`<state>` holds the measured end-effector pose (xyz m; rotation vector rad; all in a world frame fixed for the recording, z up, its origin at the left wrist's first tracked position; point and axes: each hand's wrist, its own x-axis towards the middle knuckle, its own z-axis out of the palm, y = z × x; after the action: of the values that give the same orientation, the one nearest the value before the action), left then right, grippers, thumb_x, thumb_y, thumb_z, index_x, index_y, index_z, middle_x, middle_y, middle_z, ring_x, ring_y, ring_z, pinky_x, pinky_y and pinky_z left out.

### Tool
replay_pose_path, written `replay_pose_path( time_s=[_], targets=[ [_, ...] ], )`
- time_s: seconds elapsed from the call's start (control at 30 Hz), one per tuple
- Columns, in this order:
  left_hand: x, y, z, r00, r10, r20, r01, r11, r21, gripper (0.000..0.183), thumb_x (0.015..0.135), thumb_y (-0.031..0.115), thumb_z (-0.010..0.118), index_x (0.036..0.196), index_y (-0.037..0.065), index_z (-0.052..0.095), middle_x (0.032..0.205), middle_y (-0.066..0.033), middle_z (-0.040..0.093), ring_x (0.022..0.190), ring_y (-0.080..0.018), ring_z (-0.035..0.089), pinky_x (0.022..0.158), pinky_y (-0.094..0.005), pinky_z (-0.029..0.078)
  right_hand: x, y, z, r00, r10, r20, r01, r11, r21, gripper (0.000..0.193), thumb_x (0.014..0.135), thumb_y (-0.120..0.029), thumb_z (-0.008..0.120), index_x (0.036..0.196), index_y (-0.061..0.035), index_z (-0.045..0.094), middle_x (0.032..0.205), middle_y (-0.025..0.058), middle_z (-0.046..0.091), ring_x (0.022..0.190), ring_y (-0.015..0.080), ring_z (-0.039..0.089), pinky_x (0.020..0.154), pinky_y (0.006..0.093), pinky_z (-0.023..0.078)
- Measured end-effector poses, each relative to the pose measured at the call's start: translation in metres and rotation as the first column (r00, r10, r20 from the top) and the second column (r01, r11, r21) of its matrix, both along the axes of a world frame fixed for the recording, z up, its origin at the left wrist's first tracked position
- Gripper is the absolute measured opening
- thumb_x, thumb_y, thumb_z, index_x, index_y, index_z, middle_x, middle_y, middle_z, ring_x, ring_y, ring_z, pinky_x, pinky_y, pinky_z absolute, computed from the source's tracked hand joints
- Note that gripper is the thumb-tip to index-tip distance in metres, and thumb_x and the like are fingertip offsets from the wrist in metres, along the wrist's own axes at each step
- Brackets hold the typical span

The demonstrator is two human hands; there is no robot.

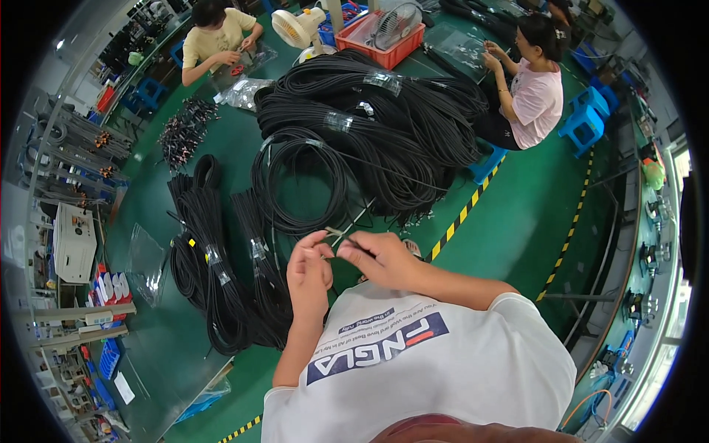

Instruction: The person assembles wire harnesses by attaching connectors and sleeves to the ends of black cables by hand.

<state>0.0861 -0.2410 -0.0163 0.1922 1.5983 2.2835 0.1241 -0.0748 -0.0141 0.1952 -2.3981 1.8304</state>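
Note:
In front of my chest, my right hand [385,260] is closed round a thin black cable [353,243], thumb and forefinger pressed together on it. The cable's pale, thin end [336,232] points to the left, toward my other hand. My left hand [309,267] has its fingers curled, with the fingertips at that pale end; it seems pinched there, though the exact contact is too small to make out. Just beyond my hands lies a round coil of black cable [275,210] on the green table [148,354].
A large heap of bundled black cables [413,140] fills the table ahead. More taped bundles [214,258] lie left, beside a clear plastic bag [146,262]. Farther off are connector pieces [188,133], a red crate [380,38], a fan [295,28] and two seated people working.

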Motion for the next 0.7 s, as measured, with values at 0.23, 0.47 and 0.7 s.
replay_pose_path(
  time_s=[0.23,0.47,0.7],
  targets=[
    [0.001,-0.006,-0.007,0.866,-0.219,0.448,0.162,0.973,0.163,0.057,0.097,0.055,0.031,0.122,0.006,0.047,0.091,-0.0020,0.056,0.045,-0.0017,0.030,0.038,-0.0172,0.020,-0.003,-0.017,-0.003,0.997,0.071,-0.001,-0.071,0.995,0.069,0.025,0.085,-0.018,0.067,0.101,0.0016,0.064,0.066,0.0054,0.056,0.057,0.0113,0.051,0.051,0.0269,0.041],
    [0.009,0.001,-0.013,0.936,-0.048,0.350,0.086,0.992,-0.094,0.056,0.100,0.049,0.028,0.126,0.003,0.045,0.081,-0.0029,0.058,0.050,-0.0012,0.038,0.038,-0.0158,0.022,-0.004,-0.020,-0.009,0.982,0.155,0.105,-0.167,0.978,0.122,0.018,0.078,-0.016,0.072,0.085,-0.0013,0.066,0.056,0.0032,0.046,0.051,0.0120,0.042,0.048,0.0281,0.035],
    [0.006,-0.008,-0.014,0.911,-0.153,0.382,0.176,0.984,-0.025,0.050,0.101,0.045,0.030,0.117,0.003,0.052,0.078,-0.0007,0.058,0.051,-0.0011,0.037,0.041,-0.0173,0.024,-0.005,-0.019,-0.008,0.933,0.179,0.313,-0.204,0.978,0.048,0.027,0.081,-0.014,0.069,0.104,-0.0010,0.067,0.053,-0.0016,0.039,0.052,0.0058,0.037,0.050,0.0247,0.035]
  ],
)
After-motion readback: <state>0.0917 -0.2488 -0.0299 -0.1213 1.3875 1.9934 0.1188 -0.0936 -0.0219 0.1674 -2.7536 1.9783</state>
